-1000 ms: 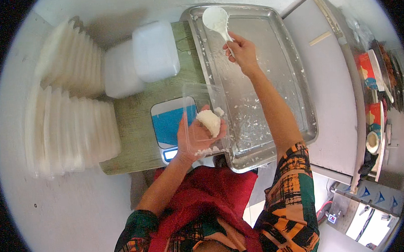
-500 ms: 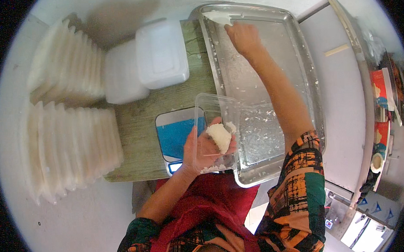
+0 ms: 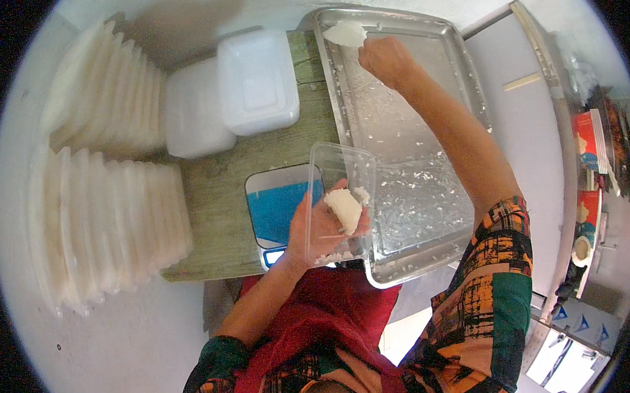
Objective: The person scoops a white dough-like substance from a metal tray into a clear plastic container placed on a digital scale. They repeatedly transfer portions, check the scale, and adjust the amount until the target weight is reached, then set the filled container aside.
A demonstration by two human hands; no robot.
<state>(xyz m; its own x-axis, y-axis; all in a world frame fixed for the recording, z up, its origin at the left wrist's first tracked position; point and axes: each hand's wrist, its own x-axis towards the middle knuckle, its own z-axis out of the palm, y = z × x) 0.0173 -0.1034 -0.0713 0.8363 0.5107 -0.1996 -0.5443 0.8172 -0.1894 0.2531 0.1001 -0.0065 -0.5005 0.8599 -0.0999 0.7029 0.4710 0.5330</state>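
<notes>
My left hand (image 3: 311, 228) holds a clear plastic container (image 3: 321, 154) from below, over the near left edge of a large metal tray (image 3: 413, 108). Inside the container lies a lump of white rice (image 3: 344, 211), with smaller bits beside it. My right hand (image 3: 392, 58) is closed on a white rice paddle (image 3: 344, 33) at the tray's far left corner. Loose white grains are scattered across the tray's bottom and stick to its rim. The kitchen scale (image 3: 277, 212), with a blue top, sits just left of the container and is partly hidden by it.
Two stacks of translucent plastic containers (image 3: 259, 83) stand at the back of the green wooden table (image 3: 221, 222). Two rows of nested pale plastic pieces (image 3: 119, 219) fill the left side. Right of the tray is a white panel (image 3: 519, 124), with red packages (image 3: 589, 142) beyond it.
The rice paddle and my right hand have shifted slightly right and toward me in the tray's far corner, and my right elbow has swung outward. My left hand still holds the container.
</notes>
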